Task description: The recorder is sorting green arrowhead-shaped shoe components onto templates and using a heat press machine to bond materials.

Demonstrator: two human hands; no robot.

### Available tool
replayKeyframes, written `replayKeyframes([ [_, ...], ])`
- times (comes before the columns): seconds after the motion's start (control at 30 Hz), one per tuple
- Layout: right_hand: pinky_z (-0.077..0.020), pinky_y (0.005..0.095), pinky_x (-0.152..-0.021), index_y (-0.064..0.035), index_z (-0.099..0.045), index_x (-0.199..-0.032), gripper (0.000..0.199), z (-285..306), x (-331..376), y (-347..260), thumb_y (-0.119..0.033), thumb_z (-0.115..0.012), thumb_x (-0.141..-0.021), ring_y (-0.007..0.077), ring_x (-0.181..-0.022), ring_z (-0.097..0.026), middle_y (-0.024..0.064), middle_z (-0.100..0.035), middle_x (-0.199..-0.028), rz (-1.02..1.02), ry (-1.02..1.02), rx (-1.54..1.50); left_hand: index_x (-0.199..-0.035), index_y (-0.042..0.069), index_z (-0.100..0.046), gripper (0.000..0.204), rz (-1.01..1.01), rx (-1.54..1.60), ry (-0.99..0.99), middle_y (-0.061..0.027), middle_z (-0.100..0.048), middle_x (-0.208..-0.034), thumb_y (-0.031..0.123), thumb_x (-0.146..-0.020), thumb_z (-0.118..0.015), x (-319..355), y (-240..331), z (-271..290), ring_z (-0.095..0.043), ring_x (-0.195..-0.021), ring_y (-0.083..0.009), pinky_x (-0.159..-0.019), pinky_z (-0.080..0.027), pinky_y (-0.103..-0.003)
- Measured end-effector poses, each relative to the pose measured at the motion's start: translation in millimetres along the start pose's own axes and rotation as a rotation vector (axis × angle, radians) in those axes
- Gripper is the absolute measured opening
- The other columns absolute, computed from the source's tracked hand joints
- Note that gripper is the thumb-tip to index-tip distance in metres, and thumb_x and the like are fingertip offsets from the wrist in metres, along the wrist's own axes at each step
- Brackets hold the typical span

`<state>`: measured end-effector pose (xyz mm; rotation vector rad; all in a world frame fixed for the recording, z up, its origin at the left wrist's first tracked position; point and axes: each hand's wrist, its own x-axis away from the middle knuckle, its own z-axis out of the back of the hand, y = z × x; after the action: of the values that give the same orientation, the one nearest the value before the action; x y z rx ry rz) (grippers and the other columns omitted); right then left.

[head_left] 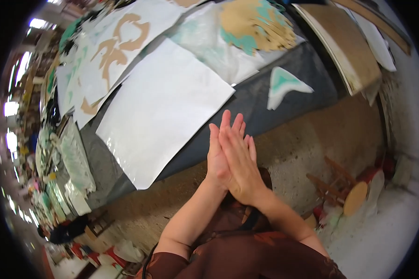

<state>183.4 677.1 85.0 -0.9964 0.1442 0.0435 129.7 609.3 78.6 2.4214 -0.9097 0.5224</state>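
Note:
My left hand (216, 156) and my right hand (243, 168) are pressed together palm to palm in front of my body, just off the table's near edge. The fingers of both are stretched out, and no object shows between them. Part of the left palm lies behind the right hand. Nearest to them on the table is a large blank white sheet (165, 109), lying flat and askew. To its right, a small curved white piece (285, 86) with a green patch rests on the dark table cover (246, 102).
Far left lie white sheets with tan cut-out shapes (125, 44). A round pile of tan and green pieces (258, 25) sits on clear plastic at the back. Boards (342, 46) lean at the right. Clear plastic packets (77, 156) crowd the table's left end. A wooden stool (333, 183) stands lower right.

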Motion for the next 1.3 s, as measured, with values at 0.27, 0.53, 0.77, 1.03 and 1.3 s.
replayKeyframes([
  [0.27, -0.0356, 0.0355, -0.107, -0.0008, -0.058, -0.12, 0.043, -61.9, -71.5, 45.3, -0.034, -0.036, -0.105, 0.0242, -0.123, -0.05, 0.0138, -0.057, -0.127, -0.805, 0.238, -1.341, -0.155, 0.013, -0.007, 0.073, -0.093, 0.129, 0.109, -0.0149, -0.02, -0.157, 0.053, -0.101, -0.036, -2.4, 53.5, 18.9, -0.022, -0.145, -0.0237, -0.119, -0.019, -0.036],
  [0.53, -0.0461, 0.0339, -0.089, -0.0065, -0.057, -0.092, 0.025, -104.0, -113.6, 60.3, -0.026, -0.046, -0.102, 0.0188, -0.088, -0.06, 0.0073, -0.062, -0.086, -0.93, 0.257, -1.746, -0.152, 0.004, -0.02, 0.065, -0.16, -0.086, 0.087, -0.0141, -0.028, -0.151, 0.023, -0.099, -0.053, 5.1, 112.3, 36.4, -0.023, -0.145, -0.0252, -0.119, -0.019, -0.038],
  [0.77, -0.0294, 0.0252, -0.04, -0.0071, -0.052, -0.11, 0.023, -67.9, -86.9, 88.0, -0.017, -0.063, -0.092, 0.0099, -0.046, -0.035, -0.0021, -0.039, -0.061, -1.221, -0.139, -1.126, -0.125, 0.001, -0.056, 0.038, -0.564, -0.509, 0.58, -0.0058, -0.064, -0.111, 0.018, -0.091, -0.062, 107.7, 247.5, 213.0, -0.06, -0.093, -0.0136, -0.083, -0.048, -0.026],
  [1.03, -0.0327, 0.0235, -0.045, -0.0081, -0.053, -0.101, 0.023, -34.6, -123.2, 124.6, -0.009, -0.07, -0.087, 0.0063, -0.049, -0.037, -0.0053, -0.041, -0.064, -1.199, -0.115, -1.044, -0.13, 0.012, -0.048, 0.053, -0.277, -0.203, 1.446, -0.0114, -0.053, -0.114, 0.043, -0.089, -0.061, 283.4, 172.6, 416.3, -0.051, -0.092, -0.0254, -0.08, -0.049, -0.046],
  [1.3, -0.0323, 0.0262, -0.043, -0.0133, -0.046, -0.071, 0.029, -51.8, -149.7, 135.1, -0.019, -0.069, -0.089, 0.0106, -0.048, -0.039, -0.0019, -0.04, -0.056, -1.198, -0.197, -0.946, -0.135, 0.02, -0.042, 0.055, -0.332, -0.209, 1.235, -0.0102, -0.058, -0.116, 0.052, -0.092, -0.054, 151.3, 136.3, 328.1, -0.059, -0.098, -0.0283, -0.083, -0.052, -0.045],
])
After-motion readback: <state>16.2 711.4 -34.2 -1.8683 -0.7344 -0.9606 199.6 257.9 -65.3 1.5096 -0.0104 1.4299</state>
